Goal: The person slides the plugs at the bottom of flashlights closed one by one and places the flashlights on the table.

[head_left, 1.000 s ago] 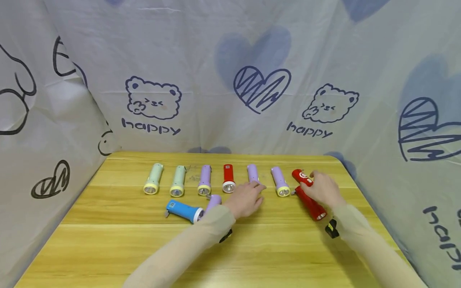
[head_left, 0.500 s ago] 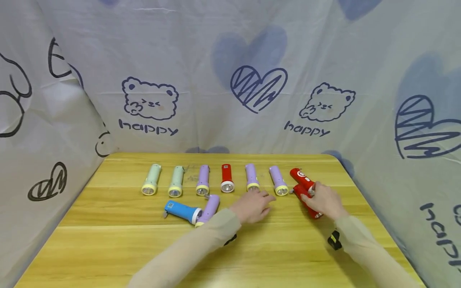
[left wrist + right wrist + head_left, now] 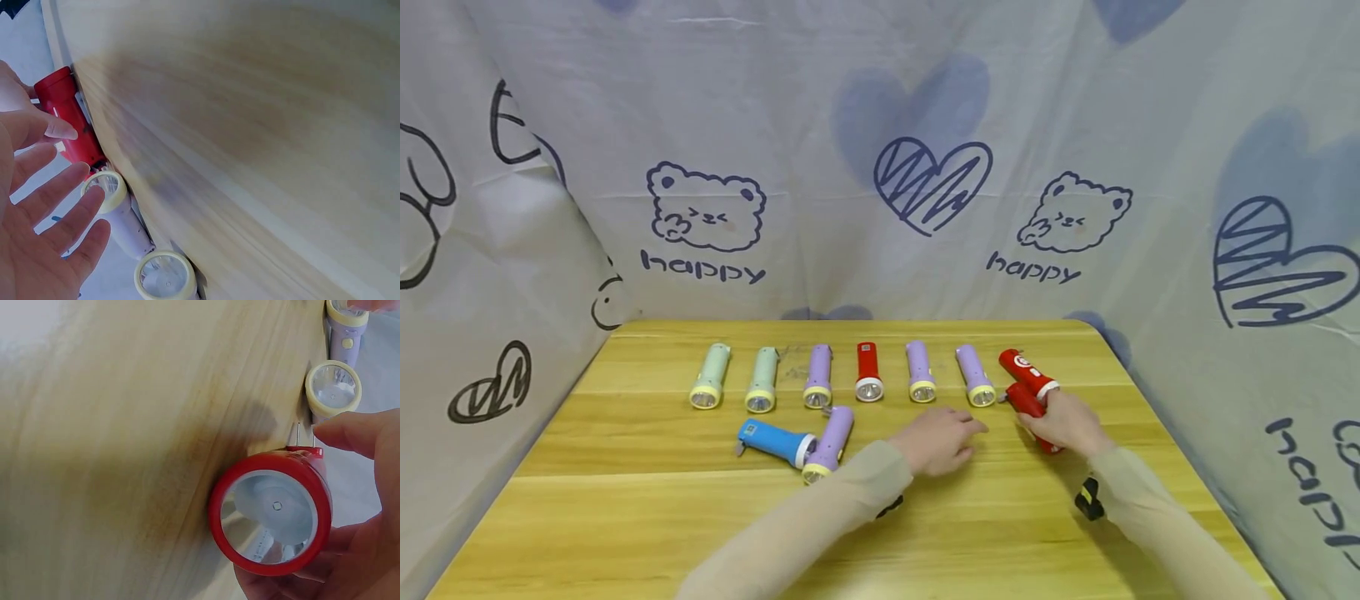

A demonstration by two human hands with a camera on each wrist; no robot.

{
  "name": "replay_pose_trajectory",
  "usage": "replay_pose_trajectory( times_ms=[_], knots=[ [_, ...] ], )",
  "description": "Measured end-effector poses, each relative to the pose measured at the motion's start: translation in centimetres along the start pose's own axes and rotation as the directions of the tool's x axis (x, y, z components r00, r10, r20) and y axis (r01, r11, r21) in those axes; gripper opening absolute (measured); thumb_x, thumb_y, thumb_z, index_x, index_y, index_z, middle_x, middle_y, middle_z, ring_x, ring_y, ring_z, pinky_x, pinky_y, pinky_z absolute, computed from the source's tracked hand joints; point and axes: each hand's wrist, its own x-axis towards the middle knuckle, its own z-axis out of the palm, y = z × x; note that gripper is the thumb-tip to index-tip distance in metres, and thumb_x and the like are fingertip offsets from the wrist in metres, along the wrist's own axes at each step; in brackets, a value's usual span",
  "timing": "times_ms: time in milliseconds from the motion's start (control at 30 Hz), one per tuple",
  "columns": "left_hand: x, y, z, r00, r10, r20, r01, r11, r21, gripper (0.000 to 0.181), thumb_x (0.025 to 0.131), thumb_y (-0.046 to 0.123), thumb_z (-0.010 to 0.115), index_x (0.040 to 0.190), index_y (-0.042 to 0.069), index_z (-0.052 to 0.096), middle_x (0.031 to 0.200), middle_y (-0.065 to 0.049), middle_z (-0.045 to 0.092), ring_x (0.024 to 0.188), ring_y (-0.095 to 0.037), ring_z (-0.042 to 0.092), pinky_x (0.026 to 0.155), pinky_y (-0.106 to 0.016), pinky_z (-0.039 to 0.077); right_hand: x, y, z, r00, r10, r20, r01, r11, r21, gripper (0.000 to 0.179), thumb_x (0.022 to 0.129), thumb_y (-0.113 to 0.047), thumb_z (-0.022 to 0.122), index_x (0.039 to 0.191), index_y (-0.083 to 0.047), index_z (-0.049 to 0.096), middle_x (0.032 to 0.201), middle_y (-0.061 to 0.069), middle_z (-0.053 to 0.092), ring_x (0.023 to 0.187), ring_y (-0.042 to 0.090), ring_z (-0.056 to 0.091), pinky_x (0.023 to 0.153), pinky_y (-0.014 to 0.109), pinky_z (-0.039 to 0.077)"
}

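My right hand [image 3: 1069,423] grips a red flashlight [image 3: 1024,401] lying slanted at the right of the table. In the right wrist view, its red-rimmed lens [image 3: 275,506] faces the camera and two metal prongs stick out near my thumb [image 3: 350,432]. The fingers behind it are partly hidden. Right behind it lies another red flashlight [image 3: 1028,372] with a white rim. My left hand [image 3: 938,442] hovers over the table with fingers spread, holding nothing. In the left wrist view, its fingers [image 3: 69,222] appear in front of the flashlights, apart from the red one.
Along the back stand in a row two green flashlights [image 3: 711,375], several purple ones [image 3: 919,371] and a red one [image 3: 868,371]. Nearer, a blue flashlight [image 3: 775,442] touches a purple one [image 3: 831,446]. A printed cloth [image 3: 820,233] hangs behind the wooden table [image 3: 625,517].
My right hand has slid from between the two red flashlights down onto the nearer one. My left hand has moved right and nearer, uncovering purple flashlights. The head view has shifted slightly.
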Motion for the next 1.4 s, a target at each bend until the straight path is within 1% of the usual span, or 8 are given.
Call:
replay_pose_trajectory(
  times_ms=[267, 533, 633, 733, 967, 1100, 1233, 1400],
  knots=[
    [0.2, 0.6, 0.2, 1.0, 0.022, 0.005, -0.022, 1.0, -0.013, 0.041, 0.104, 0.031, 0.055, 0.144, 0.023, 0.056, 0.142, 0.0, 0.061, 0.13, -0.018, 0.059, 0.114, -0.031, 0.045, 0.3, 0.4, 0.3, 1.0, 0.017, 0.02, -0.017, 1.0, 0.014, 0.055, 0.088, -0.042, 0.07, 0.11, 0.008, 0.059, 0.087, 0.016, 0.067, 0.067, 0.022, 0.06, 0.055, 0.029, 0.045],
    [0.3, 0.6, 0.5, 0.999, 0.037, -0.003, -0.037, 0.999, -0.011, 0.04, 0.104, 0.031, 0.054, 0.143, 0.022, 0.057, 0.14, 0.001, 0.062, 0.128, -0.018, 0.06, 0.111, -0.031, 0.047, 0.1, 0.8, 0.9, 1.0, -0.008, 0.002, 0.008, 1.0, -0.003, 0.059, 0.086, -0.036, 0.074, 0.116, 0.011, 0.057, 0.093, 0.02, 0.067, 0.076, 0.027, 0.061, 0.061, 0.034, 0.049],
    [0.3, 0.7, 0.5, 0.999, 0.039, -0.002, -0.039, 0.999, -0.008, 0.04, 0.104, 0.032, 0.055, 0.143, 0.023, 0.057, 0.139, 0.002, 0.063, 0.126, -0.017, 0.061, 0.11, -0.03, 0.048, 0.0, 1.0, 1.0, 1.0, -0.012, 0.007, 0.012, 1.0, 0.005, 0.057, 0.086, -0.036, 0.073, 0.115, 0.011, 0.058, 0.094, 0.02, 0.068, 0.077, 0.027, 0.062, 0.063, 0.035, 0.05],
    [0.2, 0.7, 0.5, 0.999, 0.04, -0.001, -0.04, 0.999, -0.005, 0.04, 0.104, 0.031, 0.055, 0.143, 0.022, 0.057, 0.138, 0.002, 0.063, 0.125, -0.017, 0.061, 0.109, -0.03, 0.048, -0.5, 1.1, 0.9, 1.0, -0.01, 0.022, 0.009, 0.999, 0.037, 0.053, 0.088, -0.035, 0.072, 0.112, 0.01, 0.059, 0.09, 0.018, 0.067, 0.073, 0.024, 0.06, 0.06, 0.033, 0.048],
    [0.1, 0.7, 0.4, 0.999, 0.03, 0.011, -0.03, 1.0, -0.01, 0.04, 0.104, 0.033, 0.055, 0.143, 0.023, 0.056, 0.14, 0.001, 0.062, 0.126, -0.017, 0.061, 0.11, -0.03, 0.048, -1.3, 1.6, 1.1, 0.997, 0.028, 0.065, -0.037, 0.989, 0.146, 0.039, 0.09, -0.038, 0.068, 0.089, 0.0, 0.06, 0.071, 0.007, 0.061, 0.057, 0.016, 0.055, 0.052, 0.026, 0.044],
    [0.0, 0.6, 0.3, 1.0, 0.025, 0.013, -0.025, 1.0, -0.013, 0.041, 0.104, 0.033, 0.055, 0.143, 0.023, 0.056, 0.141, 0.001, 0.062, 0.127, -0.017, 0.06, 0.111, -0.03, 0.048, -1.8, 1.6, 1.1, 0.993, 0.05, 0.109, -0.074, 0.972, 0.225, 0.039, 0.092, -0.04, 0.066, 0.088, -0.001, 0.061, 0.066, 0.003, 0.059, 0.054, 0.013, 0.054, 0.051, 0.025, 0.045],
    [0.0, 0.4, 0.4, 1.0, 0.026, 0.013, -0.026, 1.0, -0.017, 0.04, 0.105, 0.033, 0.054, 0.144, 0.022, 0.056, 0.142, 0.001, 0.061, 0.129, -0.018, 0.06, 0.112, -0.031, 0.047, -2.5, 1.4, 0.8, 0.984, 0.072, 0.161, -0.122, 0.939, 0.32, 0.042, 0.094, -0.039, 0.065, 0.098, 0.003, 0.061, 0.071, 0.005, 0.059, 0.059, 0.014, 0.055, 0.053, 0.027, 0.048],
    [-0.1, 0.2, 0.4, 1.0, 0.025, 0.015, -0.025, 0.999, -0.023, 0.041, 0.104, 0.032, 0.054, 0.144, 0.022, 0.056, 0.142, 0.0, 0.061, 0.129, -0.018, 0.06, 0.112, -0.031, 0.047, -3.0, 1.2, 0.4, 0.98, 0.067, 0.186, -0.138, 0.904, 0.404, 0.049, 0.097, -0.038, 0.061, 0.109, 0.01, 0.06, 0.079, 0.007, 0.061, 0.065, 0.015, 0.057, 0.058, 0.028, 0.052]
  ],
)
